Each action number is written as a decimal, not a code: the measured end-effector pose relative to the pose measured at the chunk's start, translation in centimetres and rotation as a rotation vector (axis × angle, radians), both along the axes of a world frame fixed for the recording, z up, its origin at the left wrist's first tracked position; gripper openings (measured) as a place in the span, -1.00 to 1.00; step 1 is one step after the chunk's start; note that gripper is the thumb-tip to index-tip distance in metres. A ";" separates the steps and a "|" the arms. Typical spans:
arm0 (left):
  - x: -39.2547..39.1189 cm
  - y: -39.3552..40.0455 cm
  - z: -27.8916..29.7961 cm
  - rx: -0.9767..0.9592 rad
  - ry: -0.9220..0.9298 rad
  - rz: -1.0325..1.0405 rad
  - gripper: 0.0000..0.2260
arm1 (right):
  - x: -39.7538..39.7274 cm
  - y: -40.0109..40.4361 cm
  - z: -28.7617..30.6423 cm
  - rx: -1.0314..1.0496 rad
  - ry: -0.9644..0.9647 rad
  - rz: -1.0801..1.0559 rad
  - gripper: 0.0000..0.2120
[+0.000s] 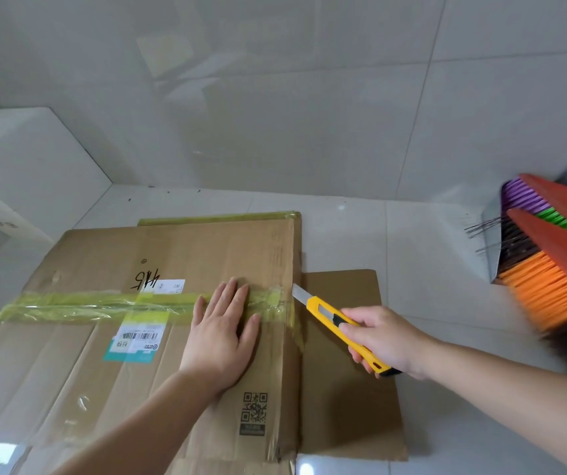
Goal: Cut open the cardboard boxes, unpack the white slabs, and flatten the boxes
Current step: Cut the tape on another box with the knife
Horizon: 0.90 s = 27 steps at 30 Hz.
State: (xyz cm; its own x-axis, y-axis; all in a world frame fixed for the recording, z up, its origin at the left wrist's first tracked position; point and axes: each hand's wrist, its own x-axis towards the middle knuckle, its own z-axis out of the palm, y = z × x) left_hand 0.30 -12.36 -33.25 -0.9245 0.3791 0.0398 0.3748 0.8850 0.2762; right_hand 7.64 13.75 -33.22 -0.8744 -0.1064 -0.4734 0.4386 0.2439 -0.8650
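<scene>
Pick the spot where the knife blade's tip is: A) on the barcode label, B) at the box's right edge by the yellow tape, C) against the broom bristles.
B: the utility knife, gripped by the right hand, has its blade tip at the cardboard box edge beside the yellow tape.

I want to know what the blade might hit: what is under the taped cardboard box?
A flat cardboard sheet sticks out from under the taped cardboard box on the blade side, lying on the tiled floor. How far it runs beneath is hidden, as are the box's contents.
</scene>
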 end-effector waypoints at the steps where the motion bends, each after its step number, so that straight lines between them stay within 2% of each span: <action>1: 0.0 0.0 0.0 0.001 0.001 -0.002 -0.42 | -0.1 0.0 0.0 0.020 0.010 0.005 -0.81; 9: 0.0 0.0 0.0 0.000 -0.002 -0.003 -0.41 | 0.4 1.0 -0.4 0.048 0.017 0.062 -0.76; 14: -0.1 0.0 0.0 -0.004 -0.002 -0.026 -0.48 | -0.8 1.6 -0.3 0.090 0.034 0.092 -0.75; 22: 0.1 0.0 -0.1 0.016 0.001 -0.024 -0.49 | 0.9 1.7 -1.4 -0.003 -0.019 0.036 -0.58; 27: -0.1 0.0 -0.2 0.007 0.014 -0.013 -0.49 | 0.8 1.1 -0.9 0.000 -0.016 0.024 -0.69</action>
